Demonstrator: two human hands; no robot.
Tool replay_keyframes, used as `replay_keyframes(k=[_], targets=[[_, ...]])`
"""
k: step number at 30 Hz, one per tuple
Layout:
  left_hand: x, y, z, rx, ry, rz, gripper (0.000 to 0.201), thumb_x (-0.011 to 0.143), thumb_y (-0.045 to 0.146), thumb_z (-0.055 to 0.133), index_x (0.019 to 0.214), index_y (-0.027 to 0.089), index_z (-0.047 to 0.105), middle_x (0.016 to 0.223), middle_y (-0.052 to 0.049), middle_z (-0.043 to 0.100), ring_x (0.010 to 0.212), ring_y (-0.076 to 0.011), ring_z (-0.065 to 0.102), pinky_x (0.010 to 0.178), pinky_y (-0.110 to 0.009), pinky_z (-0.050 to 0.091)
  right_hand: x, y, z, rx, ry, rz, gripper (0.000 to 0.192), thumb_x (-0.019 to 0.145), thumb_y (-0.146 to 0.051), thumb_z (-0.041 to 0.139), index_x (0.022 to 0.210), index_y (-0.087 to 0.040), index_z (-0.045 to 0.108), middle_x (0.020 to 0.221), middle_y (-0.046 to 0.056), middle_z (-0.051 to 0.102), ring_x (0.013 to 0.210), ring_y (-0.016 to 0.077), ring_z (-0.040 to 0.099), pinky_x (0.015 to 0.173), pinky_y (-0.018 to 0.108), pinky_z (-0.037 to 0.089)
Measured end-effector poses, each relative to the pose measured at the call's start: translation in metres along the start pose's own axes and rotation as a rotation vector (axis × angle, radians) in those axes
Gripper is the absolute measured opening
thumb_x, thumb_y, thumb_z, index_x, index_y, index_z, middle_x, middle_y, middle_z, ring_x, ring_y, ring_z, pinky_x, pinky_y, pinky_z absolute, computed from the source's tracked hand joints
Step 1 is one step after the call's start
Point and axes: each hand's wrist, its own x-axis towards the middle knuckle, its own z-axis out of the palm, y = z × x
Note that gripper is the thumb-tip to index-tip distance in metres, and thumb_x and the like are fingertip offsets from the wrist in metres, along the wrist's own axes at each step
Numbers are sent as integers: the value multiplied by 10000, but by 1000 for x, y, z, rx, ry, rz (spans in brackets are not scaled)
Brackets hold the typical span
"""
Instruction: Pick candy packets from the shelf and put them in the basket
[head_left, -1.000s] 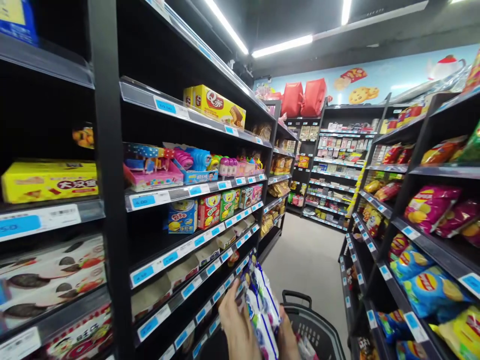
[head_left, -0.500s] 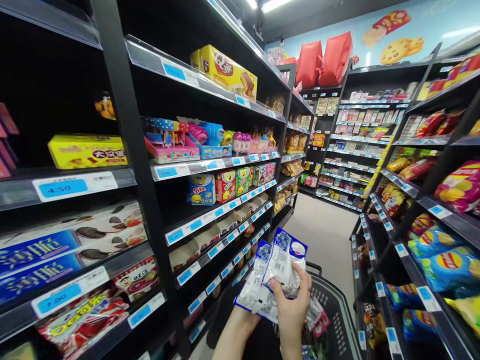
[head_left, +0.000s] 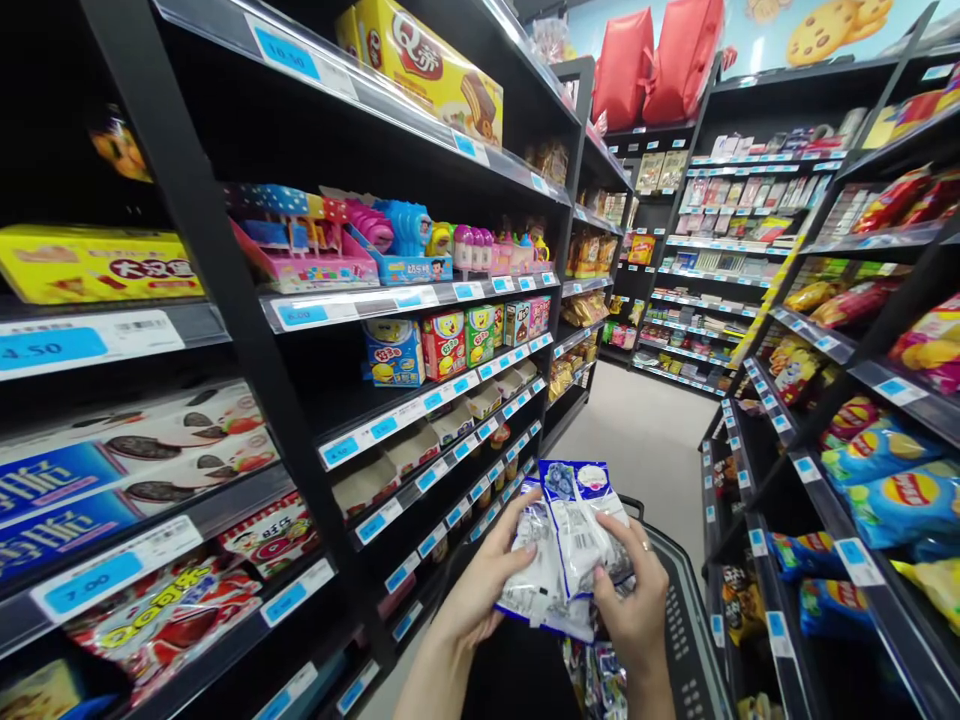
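Left hand [head_left: 487,580] has come up to join my right hand [head_left: 637,600], both now clamped on the blue-and-white snack packets [head_left: 570,545] held together just above the shopping basket [head_left: 686,640].

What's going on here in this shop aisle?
A person stands between snack shelves, holding two blue-and-white snack packets in both hands. The left hand grips them from the side, the right hand from below. Just under the hands sits a black shopping basket with more packets in it. Boxed sweets fill the left shelves, crisp bags the right.
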Motion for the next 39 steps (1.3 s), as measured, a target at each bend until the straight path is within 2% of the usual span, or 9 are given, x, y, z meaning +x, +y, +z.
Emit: replay_keyframes(k=[3, 7, 12, 17, 21, 27, 35, 37, 39], targets=[[5, 2, -9, 9, 91, -40, 281, 647, 274, 777, 861, 99, 727, 789, -89, 724, 621, -156, 642, 600, -218, 465, 0, -2, -10, 94, -58, 21, 361, 759, -263, 524, 1095, -219, 650, 1108, 74, 644, 1090, 299, 561, 920, 426, 435], [-2, 6, -14, -66, 16, -159, 540, 733, 588, 621, 871, 75, 720, 729, -128, 715, 715, -250, 688, 705, -325, 515, -3, -10, -20, 183, -273, 57, 332, 763, -328, 549, 1039, -236, 708, 1139, 79, 653, 1123, 329, 544, 939, 448, 420], [-12, 9, -19, 29, 82, -212, 184, 567, 198, 783, 705, 94, 719, 622, -71, 708, 580, -198, 671, 596, -271, 519, 4, -22, -26, 135, -429, 6, 301, 781, -276, 541, 1019, -273, 726, 1299, 95, 556, 1137, 326, 535, 936, 493, 428], [-9, 13, -12, 34, 103, -118, 144, 593, 163, 719, 717, 92, 736, 641, -67, 723, 581, -164, 664, 591, -226, 506, 11, -24, -25, -3, -311, -33, 257, 870, -285, 537, 1062, -309, 705, 1415, 102, 426, 1211, 327, 479, 930, 521, 450], [-8, 14, -1, 23, 51, -7, 226, 637, 227, 738, 809, 80, 746, 729, -96, 741, 609, -159, 663, 614, -217, 490, 9, -22, -18, 46, -94, 35, 294, 873, -312, 567, 1155, -296, 647, 1431, 116, 359, 1261, 352, 424, 955, 566, 426], [-10, 10, 6, 30, 14, 21, 337, 660, 328, 762, 893, 87, 734, 785, -111, 738, 679, -196, 673, 669, -256, 488, 4, -17, -12, 307, 46, 171, 332, 822, -291, 660, 1153, -271, 640, 1329, 119, 446, 1103, 285, 569, 793, 385, 567], [-25, 15, 23, 200, 29, 287, 809, 617, 265, 795, 1345, 301, 444, 1244, -75, 600, 1097, -282, 565, 929, -361, 435, -2, -15, -30, 171, 177, -105, 217, 790, -150, 697, 972, -265, 722, 1038, 51, 680, 930, 219, 632, 805, 339, 511], [-27, 17, 24, 339, 9, 344, 644, 663, 277, 767, 1270, 292, 553, 1239, -73, 592, 1099, -282, 554, 953, -368, 411, -2, -18, -35, 164, 199, -158, 215, 783, -118, 698, 948, -254, 721, 984, 35, 694, 882, 203, 640, 818, 331, 494], [-27, 18, 24, 548, -13, 377, 311, 686, 273, 750, 996, 243, 734, 1131, -71, 630, 1032, -269, 568, 938, -346, 405, -1, -25, -39, 174, 212, -184, 191, 778, -103, 699, 903, -246, 715, 926, 14, 695, 843, 181, 640, 815, 305, 485]])
